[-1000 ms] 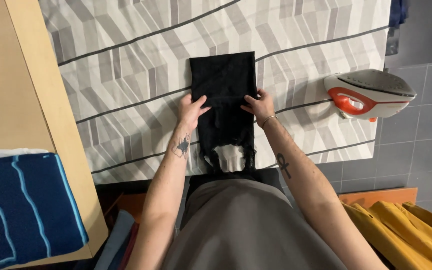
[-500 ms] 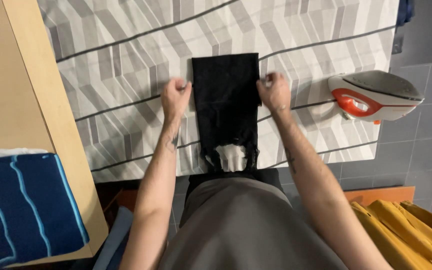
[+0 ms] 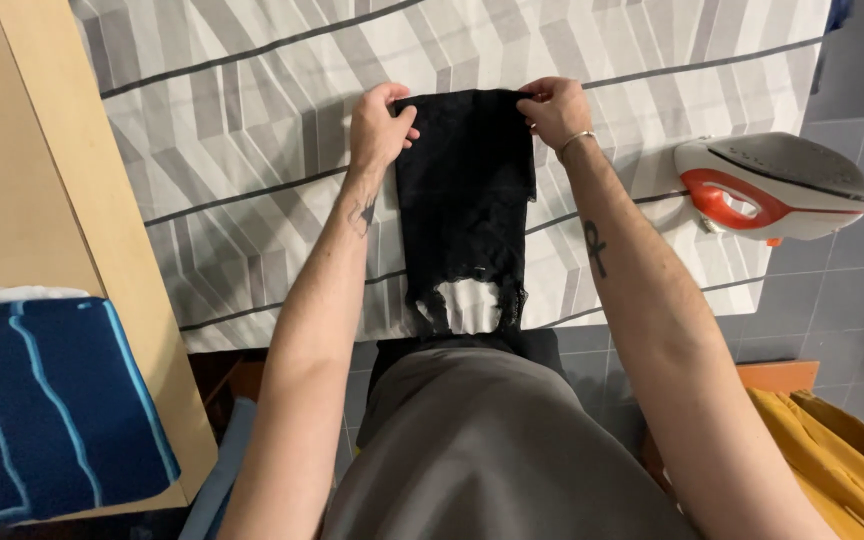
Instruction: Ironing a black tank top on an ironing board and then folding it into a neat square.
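- Black garment [image 3: 467, 200], folded into a long narrow strip, lying lengthwise down the middle of the ironing board [image 3: 232, 130], lacy near end hanging just over the board's front edge.
- Far end of the strip pinched at both corners: left hand [image 3: 380, 125] on the left corner, fingers curled shut with thumb on top of the cloth; right hand [image 3: 555, 108] on the right corner, fingers likewise closed round the edge.
- Far edge held taut between the two grips, slightly raised off the grey-and-white patterned cover.
- Step in hand, by the look of it: gripping the top edge of the folded strip, ready for straightening or for a further fold.
- Next move, judged from the grip: both corners kept level and moved together, so the edges stay aligned and the lace end does not drag off the board.
- Iron [image 3: 777, 188], white and grey with an orange handle opening, resting at the right end of the board, well apart from the garment.
- Blue striped cloth [image 3: 47, 400] lower left on a wooden table [image 3: 22, 180]; yellow fabric [image 3: 842, 460] lower right.
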